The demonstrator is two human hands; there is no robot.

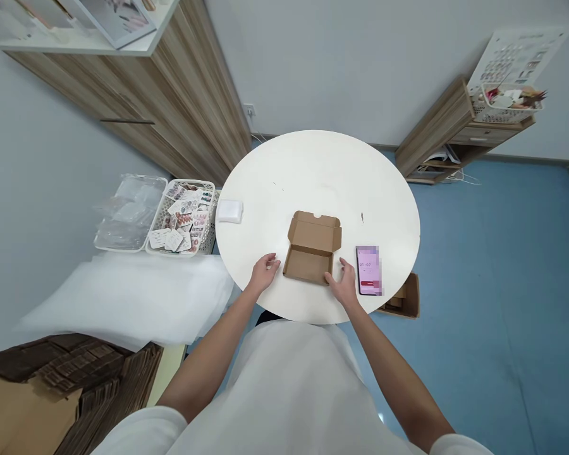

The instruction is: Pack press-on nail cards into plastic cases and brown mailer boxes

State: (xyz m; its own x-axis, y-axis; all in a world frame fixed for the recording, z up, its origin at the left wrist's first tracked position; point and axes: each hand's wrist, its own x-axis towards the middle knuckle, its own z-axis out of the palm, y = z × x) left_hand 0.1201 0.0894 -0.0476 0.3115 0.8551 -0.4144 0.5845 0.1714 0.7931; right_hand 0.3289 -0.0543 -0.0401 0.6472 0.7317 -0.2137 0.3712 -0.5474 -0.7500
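A small brown cardboard mailer box [312, 248] lies open on the round white table [313, 177], its lid flap folded back away from me. My left hand [264, 272] rests just left of the box's near corner, fingers loosely curled, holding nothing. At the box's near right corner is my right hand [344, 282], its fingers touching the box's front wall. A phone [368, 270] with a lit pink screen lies right of that hand.
A small white packet [230, 211] lies at the table's left edge. Left of the table, white baskets [184, 218] hold printed cards and clear bags. White foam sheets [123, 297] and stacked flat cardboard [61, 379] are nearer me. Another cardboard box [403, 303] sits on the floor.
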